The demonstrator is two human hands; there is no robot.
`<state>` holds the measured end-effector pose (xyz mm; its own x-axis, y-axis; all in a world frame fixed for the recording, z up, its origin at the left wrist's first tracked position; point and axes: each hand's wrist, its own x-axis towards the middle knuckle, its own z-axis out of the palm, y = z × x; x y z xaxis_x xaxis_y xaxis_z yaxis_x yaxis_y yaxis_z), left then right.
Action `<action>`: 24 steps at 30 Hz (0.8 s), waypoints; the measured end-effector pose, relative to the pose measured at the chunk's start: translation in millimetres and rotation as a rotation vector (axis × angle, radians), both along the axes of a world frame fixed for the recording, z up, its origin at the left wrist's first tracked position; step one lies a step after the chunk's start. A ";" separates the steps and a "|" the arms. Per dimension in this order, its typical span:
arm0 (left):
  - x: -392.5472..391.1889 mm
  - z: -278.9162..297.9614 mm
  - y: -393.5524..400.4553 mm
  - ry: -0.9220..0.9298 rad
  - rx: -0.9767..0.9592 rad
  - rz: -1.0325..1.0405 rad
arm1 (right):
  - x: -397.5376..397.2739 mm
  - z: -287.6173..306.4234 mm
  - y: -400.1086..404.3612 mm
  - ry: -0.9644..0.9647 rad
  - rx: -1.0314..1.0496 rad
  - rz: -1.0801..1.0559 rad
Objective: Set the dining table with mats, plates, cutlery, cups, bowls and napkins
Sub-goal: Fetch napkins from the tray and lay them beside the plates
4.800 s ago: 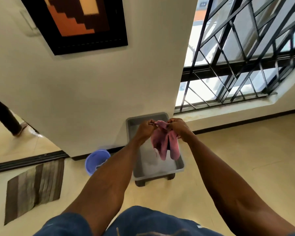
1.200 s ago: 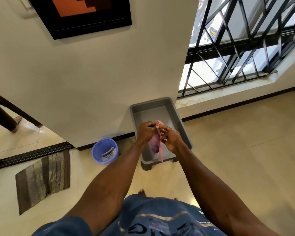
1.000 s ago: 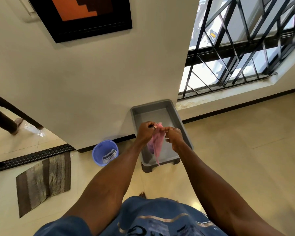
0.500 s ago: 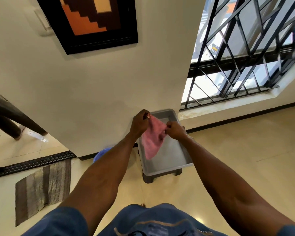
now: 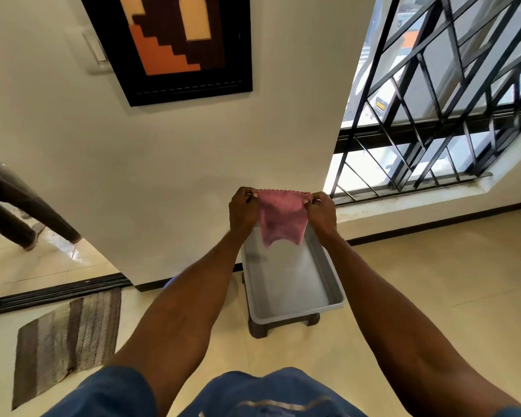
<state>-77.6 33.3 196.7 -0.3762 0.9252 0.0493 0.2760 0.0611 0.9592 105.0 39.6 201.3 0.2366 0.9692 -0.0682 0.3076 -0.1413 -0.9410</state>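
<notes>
A small pink cloth napkin (image 5: 282,216) hangs spread out in front of me, its top edge stretched level. My left hand (image 5: 242,209) pinches its upper left corner and my right hand (image 5: 321,211) pinches its upper right corner. The napkin hangs above the far end of a grey plastic tub (image 5: 289,285), which stands on a dark low stool (image 5: 283,325) on the floor against the wall. I see nothing inside the tub. No dining table, plates, cutlery, cups or bowls are in view.
A white wall with a framed picture (image 5: 175,46) is straight ahead. A barred window (image 5: 439,100) is at the right. A striped floor mat (image 5: 66,335) lies at the lower left. Another person's legs (image 5: 15,212) stand at the far left. A blue bucket's rim (image 5: 170,282) peeks out behind my left forearm.
The bunched napkin has been pulled open: my hands moved apart and upward, and the cloth now hangs flat between them. The view tilted up a little.
</notes>
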 end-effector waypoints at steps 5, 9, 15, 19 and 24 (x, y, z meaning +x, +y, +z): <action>4.9 2.9 1.7 0.046 -0.018 0.013 | 3.7 -0.7 -4.4 0.074 0.033 -0.037; 4.1 -4.2 0.5 0.084 0.027 -0.104 | 4.6 1.0 -5.4 -0.069 0.060 0.145; 13.5 12.6 7.4 0.094 -0.086 -0.561 | -0.4 3.6 -3.1 -0.250 0.072 0.327; 13.6 5.7 9.4 0.188 -0.084 -0.546 | 2.9 0.1 -1.2 -0.236 0.037 0.290; 16.9 15.5 6.7 0.286 0.004 -0.499 | 8.8 -7.0 -9.5 -0.167 -0.040 0.420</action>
<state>-60.7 40.0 212.2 0.1348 0.9869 0.0883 0.5193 -0.1463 0.8420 113.8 30.1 194.3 -0.1655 0.9809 -0.1018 0.4934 -0.0069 -0.8698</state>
